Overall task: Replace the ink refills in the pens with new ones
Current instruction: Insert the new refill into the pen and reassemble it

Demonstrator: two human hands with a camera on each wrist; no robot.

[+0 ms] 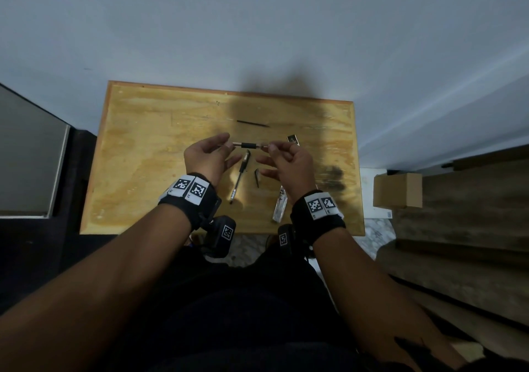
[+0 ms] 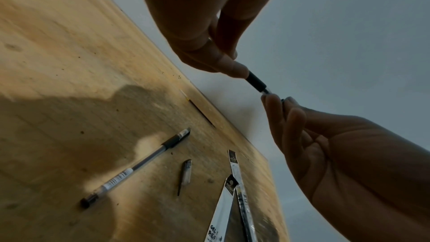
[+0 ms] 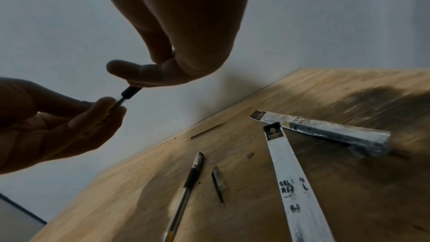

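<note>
Hands meet above the wooden surface point(image 1: 137, 154), sharing one pen point(image 1: 248, 145) held level in the air. The left hand point(image 1: 207, 158) pinches its clear barrel end, and the right hand point(image 1: 289, 162) pinches the tip end beside the black grip. Below them a second pen point(image 1: 240, 177) lies flat with a loose cap point(image 1: 257, 177) just beside it. Two refill packets point(image 3: 295, 178) overlap at their tops near the right wrist. A thin dark refill point(image 1: 253, 123) lies apart, toward the far edge.
</note>
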